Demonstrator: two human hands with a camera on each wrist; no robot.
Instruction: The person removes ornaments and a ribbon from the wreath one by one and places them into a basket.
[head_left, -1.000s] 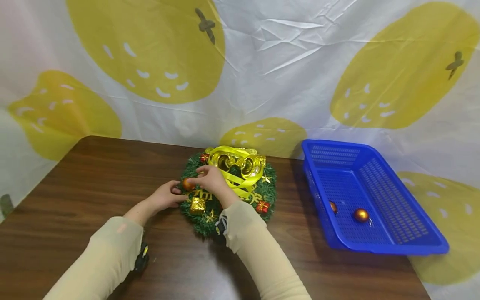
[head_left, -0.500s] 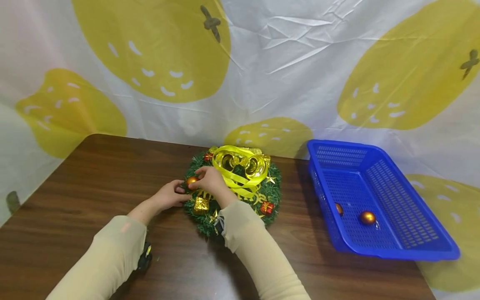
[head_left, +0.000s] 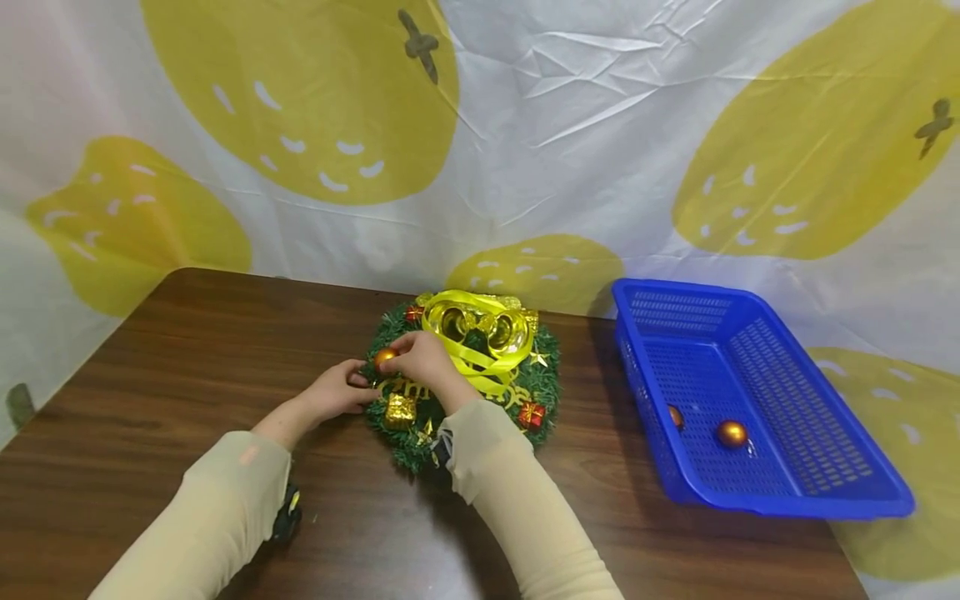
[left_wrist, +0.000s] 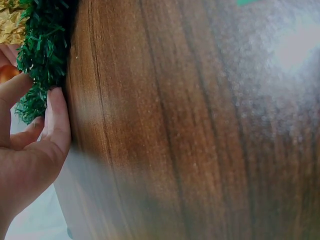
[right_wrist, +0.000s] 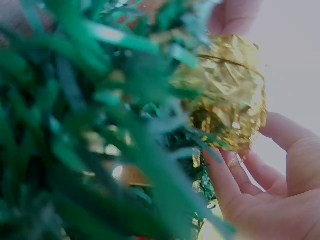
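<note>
A round green Christmas wreath (head_left: 551, 379) lies on the table, dressed with gold lettering, small gift boxes, stars and, at its far side, gold bells with yellow ribbon. At its left part my right hand (head_left: 429, 363) pinches an orange-gold bauble (head_left: 385, 358) between thumb and fingers. My left hand (head_left: 335, 392) grips the wreath's left edge; in the left wrist view the thumb lies over the green tinsel (left_wrist: 47, 47) and the fingers reach beneath it. A gold foil gift box (head_left: 401, 411) sits just in front of the bauble. How the bauble is fastened is hidden.
A blue plastic basket (head_left: 757, 504) stands at the right of the table (head_left: 225, 350), with two more orange-gold baubles inside; one bauble (head_left: 731, 433) shows fully. Behind the table hangs a white cloth (head_left: 570, 150) printed with yellow fruit.
The bauble has shifted slightly up and to the right on the wreath, with my right fingers still on it. My left hand keeps nearly the same place. The view has moved a little.
</note>
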